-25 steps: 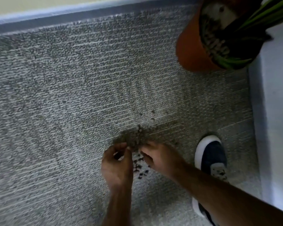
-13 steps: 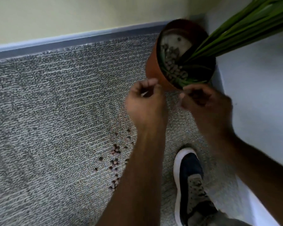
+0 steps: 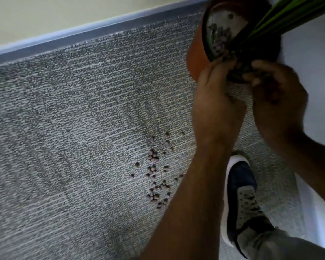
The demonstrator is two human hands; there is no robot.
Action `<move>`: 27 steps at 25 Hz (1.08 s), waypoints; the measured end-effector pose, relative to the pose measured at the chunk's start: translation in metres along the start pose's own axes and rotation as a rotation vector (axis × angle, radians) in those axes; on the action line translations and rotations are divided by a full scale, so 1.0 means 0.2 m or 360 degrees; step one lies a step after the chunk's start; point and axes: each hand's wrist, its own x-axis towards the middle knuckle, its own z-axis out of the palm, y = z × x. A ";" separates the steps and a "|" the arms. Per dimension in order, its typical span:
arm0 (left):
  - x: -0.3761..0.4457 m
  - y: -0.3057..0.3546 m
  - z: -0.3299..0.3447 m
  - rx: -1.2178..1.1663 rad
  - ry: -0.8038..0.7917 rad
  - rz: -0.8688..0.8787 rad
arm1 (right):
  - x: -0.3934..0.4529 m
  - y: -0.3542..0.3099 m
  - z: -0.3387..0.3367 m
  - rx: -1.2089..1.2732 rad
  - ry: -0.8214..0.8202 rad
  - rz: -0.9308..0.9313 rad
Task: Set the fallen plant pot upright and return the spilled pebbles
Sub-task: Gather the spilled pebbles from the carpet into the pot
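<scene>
Orange plant pot stands on the grey carpet at the top right, near the skirting board, with green leaves leaning out to the right. Pebbles lie inside the pot against its pale inner wall. Both hands are at the near rim: the left hand with its fingers bunched together over the rim, the right hand with fingers curled just beside it. Motion blur hides whether either hand holds pebbles, so I cannot tell. Spilled pebbles are scattered on the carpet left of the left forearm, well apart from the pot. One dark shoe rests below the hands.
</scene>
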 end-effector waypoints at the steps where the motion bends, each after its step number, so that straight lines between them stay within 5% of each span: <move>1: -0.09 -0.08 -0.05 0.0108 0.0099 -0.0010 | -0.06 0.01 0.01 -0.0039 -0.0009 -0.0051; 4: -0.40 -0.43 -0.29 0.0694 0.0191 -0.0368 | -0.30 0.08 0.12 -0.0102 -0.0332 -0.0143; 8: -0.67 -0.82 -0.66 0.1355 -0.0199 -0.0966 | -0.67 0.19 0.30 -0.0229 -0.1167 0.0163; 12: -0.74 -0.91 -0.80 0.1610 -0.0654 -0.0648 | -1.05 0.27 0.40 -0.0309 -0.1838 0.0734; 15: -0.74 -0.92 -0.81 0.1713 -0.1005 -0.0414 | -1.26 0.24 0.47 -0.0567 -0.2359 0.0454; 22: -0.78 -0.93 -0.84 0.1702 -0.1034 -0.0292 | -1.21 0.14 0.52 -0.0641 -0.1728 -0.0733; 27: -0.94 -0.93 -0.80 0.1529 -0.0835 -0.0483 | -0.95 0.09 0.57 -0.0700 -0.1484 -0.0897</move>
